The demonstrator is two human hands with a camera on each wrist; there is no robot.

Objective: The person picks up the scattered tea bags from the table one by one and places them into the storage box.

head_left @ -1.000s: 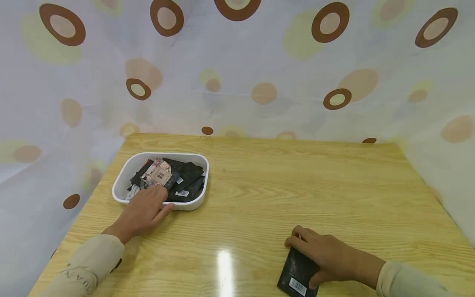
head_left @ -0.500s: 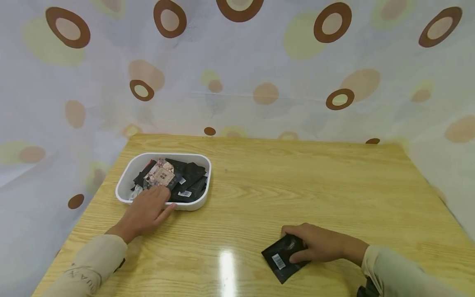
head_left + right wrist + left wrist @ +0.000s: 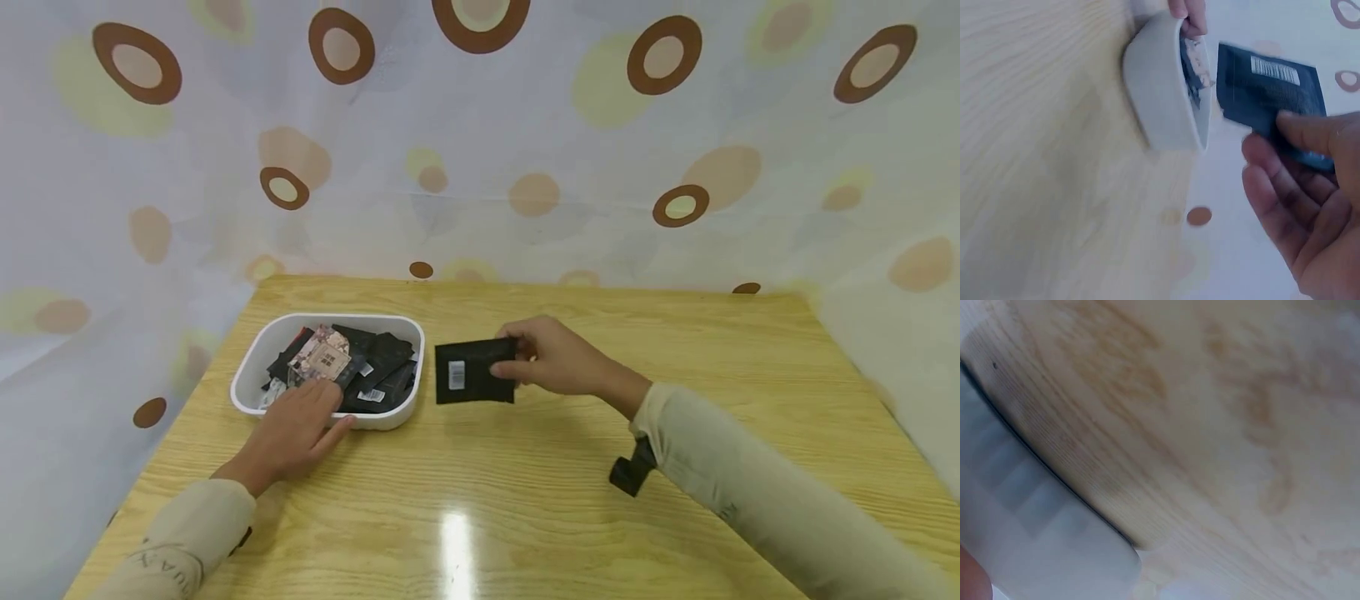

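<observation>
A flat black sachet point(image 3: 474, 372) with a white barcode label is pinched between thumb and fingers of my right hand point(image 3: 551, 354). It is held up above the table, just right of a white plastic tub point(image 3: 401, 415). My left hand point(image 3: 300, 429) grips the tub's near rim, its fingers over the edge and its thumb outside. Inside the tub lies a heap of black sachets point(image 3: 386, 354), with a pink patterned packet point(image 3: 322, 354) on top. The right wrist view shows the sachet point(image 3: 1266, 94) tilted near the tub's opening point(image 3: 1166, 81).
The wooden table point(image 3: 637, 333) reaches back to a white curtain point(image 3: 480, 117) with brown and yellow spots, which also hangs at both sides. A black device point(image 3: 633, 467) is strapped under the right wrist.
My right hand has lifted the black sachet from the near right of the table and carried it left and away, close to the tub. The left hand has stayed on the rim.
</observation>
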